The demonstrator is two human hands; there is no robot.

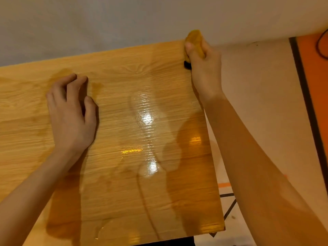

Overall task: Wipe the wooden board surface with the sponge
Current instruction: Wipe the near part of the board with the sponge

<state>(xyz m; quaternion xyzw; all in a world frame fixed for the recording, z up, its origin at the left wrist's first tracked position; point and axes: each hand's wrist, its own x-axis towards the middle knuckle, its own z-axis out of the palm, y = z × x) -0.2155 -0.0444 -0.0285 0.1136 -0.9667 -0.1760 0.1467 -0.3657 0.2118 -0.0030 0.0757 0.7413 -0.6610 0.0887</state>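
Note:
The wooden board (124, 121) fills the left and middle of the view, its surface wet and shiny with light reflections down the centre. My right hand (204, 68) grips a yellow sponge (195, 41) with a dark underside at the board's far right corner, thumb on the near side. My left hand (71, 112) rests on the board at the left, fingers loosely curled with their tips on the wood, holding nothing.
A pale wall (124, 20) rises just behind the board's far edge. To the right lies light flooring (257, 77) with a dark strip (305, 103) and an orange area (317, 77). Dark table legs (230, 208) show below the board's right edge.

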